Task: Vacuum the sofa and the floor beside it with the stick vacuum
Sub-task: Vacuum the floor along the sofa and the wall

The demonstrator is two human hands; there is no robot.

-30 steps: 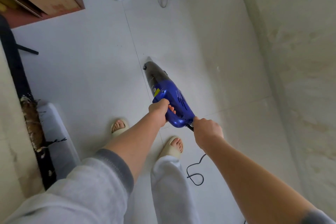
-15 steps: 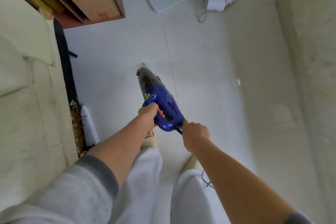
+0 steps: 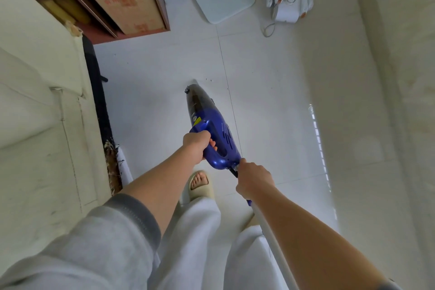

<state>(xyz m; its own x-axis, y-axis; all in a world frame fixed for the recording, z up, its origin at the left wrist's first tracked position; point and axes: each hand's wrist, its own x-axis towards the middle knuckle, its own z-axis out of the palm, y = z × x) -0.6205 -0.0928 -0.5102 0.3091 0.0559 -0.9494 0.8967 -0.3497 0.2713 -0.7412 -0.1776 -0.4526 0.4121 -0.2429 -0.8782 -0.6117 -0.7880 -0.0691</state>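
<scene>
My left hand [image 3: 196,142] grips the blue stick vacuum [image 3: 211,129] above the white tiled floor [image 3: 270,101]; its nozzle is hidden behind the body; my right hand [image 3: 253,180] clamps its rear stem; the cream sofa [image 3: 35,125] is cut off left.

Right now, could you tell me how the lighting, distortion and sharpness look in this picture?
Head view: soft daylight; a striped bright patch on the pale tiled floor at right; wide-angle bending curves the cream sofa and the wall; the blue stick vacuum and both hands, left hand and right hand, look sharp; the frame edges look softer.
</scene>
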